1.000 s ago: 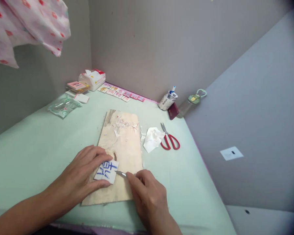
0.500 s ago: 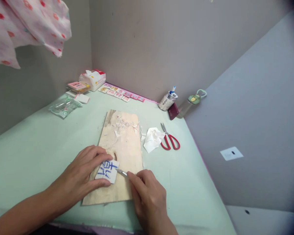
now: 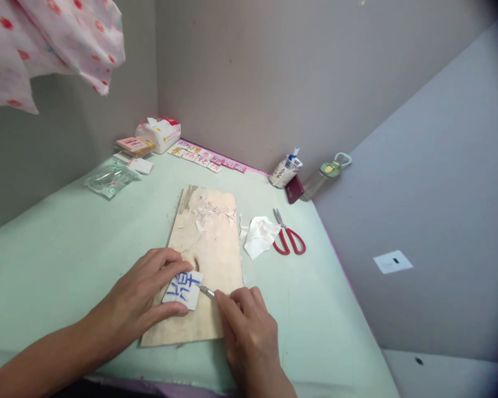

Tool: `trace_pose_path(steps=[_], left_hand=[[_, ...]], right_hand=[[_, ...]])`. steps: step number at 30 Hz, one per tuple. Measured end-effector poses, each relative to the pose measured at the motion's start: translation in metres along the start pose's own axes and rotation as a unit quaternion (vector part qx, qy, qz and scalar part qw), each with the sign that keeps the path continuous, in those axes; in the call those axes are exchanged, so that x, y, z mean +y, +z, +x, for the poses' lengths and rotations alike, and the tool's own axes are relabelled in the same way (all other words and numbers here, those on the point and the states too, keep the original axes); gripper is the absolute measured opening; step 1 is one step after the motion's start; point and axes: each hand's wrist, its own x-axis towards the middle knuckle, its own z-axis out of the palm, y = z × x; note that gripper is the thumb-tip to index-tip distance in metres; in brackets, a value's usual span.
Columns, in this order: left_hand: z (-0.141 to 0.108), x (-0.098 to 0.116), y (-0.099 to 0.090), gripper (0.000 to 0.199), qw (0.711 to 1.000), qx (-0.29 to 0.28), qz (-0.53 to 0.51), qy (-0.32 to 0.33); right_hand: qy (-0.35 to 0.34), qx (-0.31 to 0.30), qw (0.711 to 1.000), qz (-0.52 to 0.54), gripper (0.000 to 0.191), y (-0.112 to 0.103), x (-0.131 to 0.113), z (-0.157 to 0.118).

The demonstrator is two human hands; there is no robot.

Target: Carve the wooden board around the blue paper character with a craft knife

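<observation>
Taking the long pale wooden board (image 3: 207,243) in the middle of the mint-green table (image 3: 66,243) as the landmark: far up and left of it hangs a pink cloth with red spots (image 3: 53,38). Left of the board's far end lies a crumpled clear plastic bag (image 3: 110,179), and beyond that a stack of small pink and white packets (image 3: 133,148) beside a white tissue box (image 3: 161,132).

The left hand (image 3: 143,298) lies flat over the board's near left part, thumb and fingers spread around a small white square tile with blue strokes (image 3: 182,288), pressing it down on the board rather than closing around it. The tile sits on the board's near half, just beside a dark oval hole in the wood.

Just right of the tile, the right hand (image 3: 249,331) is clenched around a thin metal-tipped craft knife (image 3: 207,291), its tip touching the tile's right edge.

White paper scraps (image 3: 209,211) litter the board's far end. Right of the board lie a crumpled white tissue (image 3: 259,235) and red-handled scissors (image 3: 288,239). Farther back and right stand a white paper cup with pens (image 3: 284,170), a dark red box (image 3: 294,189) and a clear bottle with a green lid (image 3: 326,172).
</observation>
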Motion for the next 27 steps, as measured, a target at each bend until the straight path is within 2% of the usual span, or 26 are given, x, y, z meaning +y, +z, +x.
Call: trace_pose_path(steps=[4, 8, 13, 18, 27], left_hand=[[0.001, -0.002, 0.000, 0.038, 1.000, -0.003, 0.002, 0.010], [0.002, -0.005, 0.000, 0.038, 1.000, -0.002, 0.004, 0.013], [0.001, -0.002, -0.001, 0.037, 1.000, -0.002, 0.005, 0.001], [0.000, 0.002, 0.000, 0.039, 1.000, 0.000, 0.004, -0.019], [0.000, -0.001, 0.002, 0.038, 1.000, 0.000, 0.004, 0.000]], right_hand=[[0.008, 0.036, 0.999, -0.005, 0.035, 0.010, -0.003, -0.001], [0.019, 0.041, 0.999, 0.003, 0.035, 0.015, -0.003, 0.002], [0.018, 0.044, 0.999, 0.002, 0.036, 0.011, -0.002, 0.003], [0.015, 0.004, 1.000, -0.014, 0.035, 0.001, -0.006, -0.001], [-0.005, 0.041, 0.998, -0.044, 0.029, 0.008, -0.010, 0.004]])
